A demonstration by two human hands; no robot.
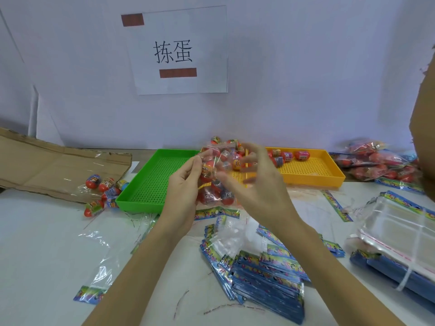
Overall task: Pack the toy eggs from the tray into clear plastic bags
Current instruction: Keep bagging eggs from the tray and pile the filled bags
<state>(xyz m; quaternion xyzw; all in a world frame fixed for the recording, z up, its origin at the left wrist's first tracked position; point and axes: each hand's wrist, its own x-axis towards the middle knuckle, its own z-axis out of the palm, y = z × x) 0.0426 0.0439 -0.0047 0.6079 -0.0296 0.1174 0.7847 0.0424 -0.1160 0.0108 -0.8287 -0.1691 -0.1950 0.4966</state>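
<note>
— Over at the table's (47, 231) left edge, what do you have?

— Loose toy eggs (103, 189) beside flattened cardboard (47, 165), touching the green tray (150, 182).

— And my hands?

— My left hand (183, 191) pinches the clear plastic bag of eggs (216, 182), held above the trays. My right hand (256, 182) is blurred, fingers spread at the bag; I cannot tell its grip.

— Further right?

— Yellow tray (313, 170) holding a few eggs, then filled bags (379, 161) beyond it.

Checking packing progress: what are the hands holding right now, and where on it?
The left hand grips the left side of a clear plastic bag of red toy eggs. The right hand is blurred at the bag's right side; its grip cannot be told.
</note>
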